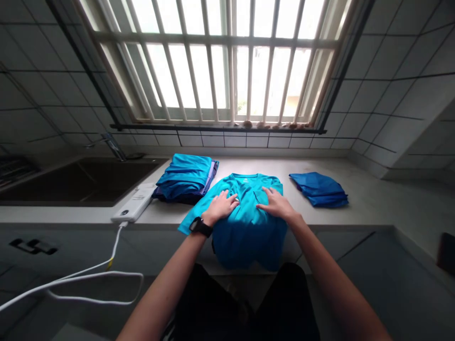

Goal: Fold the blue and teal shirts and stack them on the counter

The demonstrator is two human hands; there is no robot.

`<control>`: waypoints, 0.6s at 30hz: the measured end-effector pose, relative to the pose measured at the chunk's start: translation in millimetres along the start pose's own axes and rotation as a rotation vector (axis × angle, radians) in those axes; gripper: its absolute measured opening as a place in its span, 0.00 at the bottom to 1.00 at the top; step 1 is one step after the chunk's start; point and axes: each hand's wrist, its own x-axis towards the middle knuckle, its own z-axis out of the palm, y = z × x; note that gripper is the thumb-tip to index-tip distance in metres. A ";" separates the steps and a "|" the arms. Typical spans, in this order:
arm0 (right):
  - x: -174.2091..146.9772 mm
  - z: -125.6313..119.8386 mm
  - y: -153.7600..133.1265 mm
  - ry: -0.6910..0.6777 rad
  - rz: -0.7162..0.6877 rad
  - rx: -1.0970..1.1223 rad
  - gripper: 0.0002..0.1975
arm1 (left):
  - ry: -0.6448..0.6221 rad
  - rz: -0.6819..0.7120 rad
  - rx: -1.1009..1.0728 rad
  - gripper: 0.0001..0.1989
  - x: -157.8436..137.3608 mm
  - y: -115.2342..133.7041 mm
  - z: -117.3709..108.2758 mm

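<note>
A turquoise T-shirt lies spread on the counter, neckline toward the window, its lower part hanging over the front edge. My left hand, with a black watch on the wrist, rests on the shirt's left chest area, fingers stretched out. On the right chest area lies my right hand, fingers apart and touching the cloth. The shirt's left sleeve reaches out to the counter edge; on the right the sleeve cannot be seen spread out. Small creases run between the hands.
A stack of folded clothes, turquoise on top, stands to the left. A folded blue garment lies to the right. Further left are a white power strip with its cable and a dark sink. A barred window is behind.
</note>
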 end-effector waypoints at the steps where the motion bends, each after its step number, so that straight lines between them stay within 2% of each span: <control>1: -1.5 6.9 -0.4 -0.011 0.025 -0.008 0.34 | -0.004 -0.022 0.013 0.26 -3.6 -0.4 4.5; 3: 0.8 12.2 7.1 0.043 0.071 0.030 0.21 | -0.034 -0.051 0.011 0.28 -6.7 -3.6 8.1; 5: 8.1 7.3 26.0 0.169 0.143 0.136 0.14 | -0.040 -0.060 0.002 0.29 -5.0 -9.1 8.2; 9: 23.4 -18.4 78.1 0.522 0.457 0.397 0.13 | -0.057 -0.032 0.016 0.29 7.3 -20.3 10.1; 12: 27.6 -33.9 95.8 0.675 0.588 0.578 0.14 | -0.033 0.047 0.056 0.27 18.6 -25.6 14.2; 14: 26.0 -36.7 87.4 0.722 0.534 0.636 0.16 | -0.026 0.077 0.080 0.27 23.8 -27.2 16.4; 15: 24.0 -36.0 78.3 0.690 0.447 0.647 0.17 | -0.027 0.081 0.087 0.27 25.3 -27.6 17.2; 16: 21.5 -34.3 67.6 0.603 0.326 0.654 0.18 | -0.025 0.084 0.091 0.27 26.1 -27.8 17.8; 18: 15.8 -29.6 45.8 0.311 0.074 0.663 0.23 | -0.008 0.093 0.089 0.26 25.9 -27.7 18.6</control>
